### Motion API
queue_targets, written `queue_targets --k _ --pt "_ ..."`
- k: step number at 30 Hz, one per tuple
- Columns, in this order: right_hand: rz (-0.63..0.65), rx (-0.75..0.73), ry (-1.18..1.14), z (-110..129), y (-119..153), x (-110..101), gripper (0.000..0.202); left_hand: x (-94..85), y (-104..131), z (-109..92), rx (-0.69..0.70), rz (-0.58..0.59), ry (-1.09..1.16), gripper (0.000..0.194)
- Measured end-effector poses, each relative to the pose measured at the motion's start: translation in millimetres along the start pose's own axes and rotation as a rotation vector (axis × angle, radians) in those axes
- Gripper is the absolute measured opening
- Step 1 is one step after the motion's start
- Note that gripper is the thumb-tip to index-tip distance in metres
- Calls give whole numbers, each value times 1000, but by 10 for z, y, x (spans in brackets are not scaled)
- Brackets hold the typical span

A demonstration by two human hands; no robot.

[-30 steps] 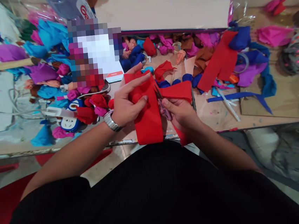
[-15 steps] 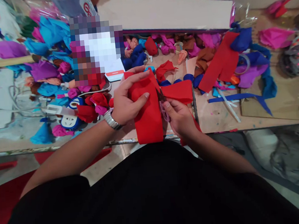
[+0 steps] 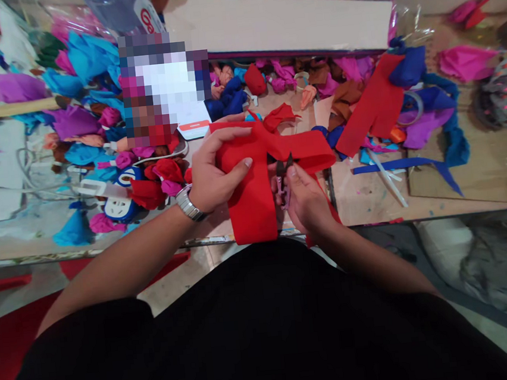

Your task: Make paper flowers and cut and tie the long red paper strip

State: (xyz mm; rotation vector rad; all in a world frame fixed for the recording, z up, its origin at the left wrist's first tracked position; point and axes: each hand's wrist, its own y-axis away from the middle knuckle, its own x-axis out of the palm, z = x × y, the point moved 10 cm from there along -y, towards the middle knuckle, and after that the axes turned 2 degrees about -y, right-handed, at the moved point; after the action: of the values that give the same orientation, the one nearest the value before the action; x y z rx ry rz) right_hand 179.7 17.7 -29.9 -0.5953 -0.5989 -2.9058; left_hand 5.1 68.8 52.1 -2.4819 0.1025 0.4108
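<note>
My left hand point(image 3: 216, 172), with a metal watch on its wrist, grips a wide red strip of crepe-like material point(image 3: 253, 211), the thumb pressed on its face. The strip hangs down to the front edge of the table. My right hand point(image 3: 307, 201) is closed around small scissors point(image 3: 283, 192) with pinkish handles and dark blades. Their blades stand apart and point away from me, to the right of the strip. Just beyond the blades, a cut red flap point(image 3: 305, 143) spreads to the right, joined near the strip's top as far as I can see.
Beyond my hands lie a crumpled red piece point(image 3: 280, 117) and many coloured bundles. A phone point(image 3: 193, 121), partly blurred out, and a blue-white power strip point(image 3: 119, 197) are at left. A long pale box point(image 3: 277, 23) borders the back. At right are another red strip point(image 3: 371, 107) and cardboard point(image 3: 468, 181).
The scissors have drawn back toward me from the slit, and their blades have spread apart. The red flap has lifted and swung to the right. My left hand has hardly moved.
</note>
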Motion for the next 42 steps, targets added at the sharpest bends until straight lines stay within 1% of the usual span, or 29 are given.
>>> queue_targets --k 4,7,10,12,14,17,19,21,26,31,35,40,42 --pt "12 36 -34 -47 50 -31 48 -15 1 -2 -15 -18 -12 44" --pt "92 42 -6 -58 96 39 48 -22 -3 -9 -18 -19 -37 44" --pt "145 7 22 34 127 86 48 -22 -5 -5 -21 -12 -48 45" --pt "134 -21 82 109 122 64 48 -17 -3 -6 -18 -6 -49 46" --pt "129 -17 117 133 103 36 51 -13 -1 -10 -15 0 -41 47" --pt "123 29 96 76 67 -5 55 -9 5 -2 -26 9 -24 49" --pt "117 54 73 33 47 -13 52 -7 7 9 -34 16 -16 51" --pt "109 57 39 36 27 4 47 -4 8 12 -34 25 -12 53" --pt "76 45 -55 178 0 88 38 5 4 -5 -20 42 2 55" --pt "73 99 -62 195 16 117 42 -2 -11 -35 -12 33 2 56" --pt "79 98 -66 197 8 127 44 5 -16 -62 27 34 -7 58" --pt "80 83 -85 208 -47 140 45 20 -3 -21 17 43 -13 61" --pt "80 93 -79 184 -70 137 47 13 -2 -37 35 34 -18 61"
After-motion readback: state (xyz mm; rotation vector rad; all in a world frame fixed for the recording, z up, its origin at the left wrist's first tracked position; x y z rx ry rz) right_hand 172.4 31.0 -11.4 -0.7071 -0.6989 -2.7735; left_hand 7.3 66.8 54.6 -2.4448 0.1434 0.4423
